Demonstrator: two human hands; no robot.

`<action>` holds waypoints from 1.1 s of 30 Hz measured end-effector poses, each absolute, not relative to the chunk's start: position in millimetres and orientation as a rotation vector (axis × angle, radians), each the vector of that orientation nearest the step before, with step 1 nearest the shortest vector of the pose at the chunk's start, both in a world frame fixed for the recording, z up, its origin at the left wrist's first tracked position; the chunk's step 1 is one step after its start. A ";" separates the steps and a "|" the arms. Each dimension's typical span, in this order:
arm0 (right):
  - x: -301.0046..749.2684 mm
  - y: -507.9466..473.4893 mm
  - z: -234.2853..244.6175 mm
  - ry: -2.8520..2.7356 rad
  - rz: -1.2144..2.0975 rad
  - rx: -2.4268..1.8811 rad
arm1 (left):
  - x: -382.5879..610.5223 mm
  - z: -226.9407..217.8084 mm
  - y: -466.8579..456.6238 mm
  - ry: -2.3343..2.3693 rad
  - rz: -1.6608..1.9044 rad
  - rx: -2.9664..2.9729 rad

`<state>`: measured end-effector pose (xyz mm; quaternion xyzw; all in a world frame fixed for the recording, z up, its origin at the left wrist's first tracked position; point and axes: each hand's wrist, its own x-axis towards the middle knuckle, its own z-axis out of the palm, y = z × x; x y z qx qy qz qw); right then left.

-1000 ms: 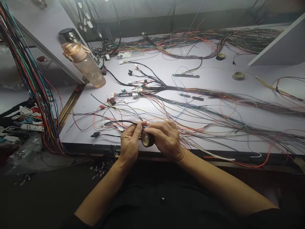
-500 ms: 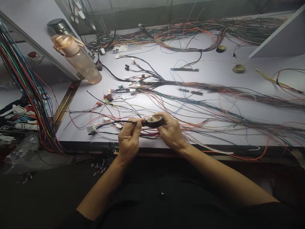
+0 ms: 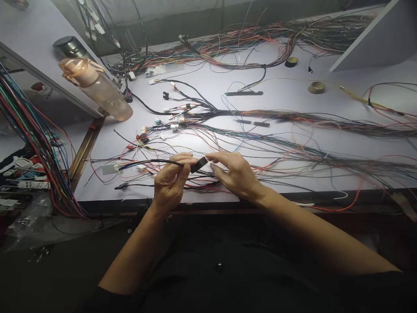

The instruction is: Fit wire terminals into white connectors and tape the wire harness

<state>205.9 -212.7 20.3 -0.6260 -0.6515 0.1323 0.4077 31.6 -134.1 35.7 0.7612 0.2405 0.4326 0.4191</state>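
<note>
The left-hand grip (image 3: 169, 180) is closed on a black-sheathed cable (image 3: 153, 161), pinching it between thumb and fingers above the front of the worktop (image 3: 280, 98). A black tape roll (image 3: 199, 165) sits right at those fingertips, tilted and seen mostly by its dark outer side. The right-hand grip (image 3: 236, 176) is open, thumb and forefinger parted just beside the roll; whether the forefinger touches it, I cannot tell. From the left hand the cable runs leftward to a white connector (image 3: 110, 168), with a black connector (image 3: 122, 186) lying nearer the front edge. Loose thin wires spread beneath and beyond both hands. Farther back, a dark wire harness (image 3: 228, 113) stretches to the right, its branches fanning out leftward, and two slim black strips lie near it. Two more tape rolls, one nearer (image 3: 316, 87) and one farther (image 3: 291, 61), rest toward the right. A translucent bottle (image 3: 100, 93) with a peach-coloured collar leans at the left, near a hanging bundle of coloured wires (image 3: 35, 148)
</note>
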 end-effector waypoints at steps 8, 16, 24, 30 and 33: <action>194.2 -218.1 9.0 -1.801 0.077 -1.510 | 29.7 39.0 -127.9 0.501 1.096 2.113; 193.2 -222.4 7.1 -1.769 -0.072 -1.531 | 31.4 31.4 -132.8 0.700 1.066 2.030; 170.5 -212.3 12.4 -1.643 -0.259 -1.352 | 38.1 28.3 -142.2 0.844 1.097 1.829; 164.3 -224.3 8.0 -1.248 0.149 -1.285 | 40.3 20.8 -149.2 0.776 1.181 1.630; 162.0 -228.6 8.2 -1.058 0.380 -1.360 | 40.9 16.2 -150.7 0.795 1.201 1.565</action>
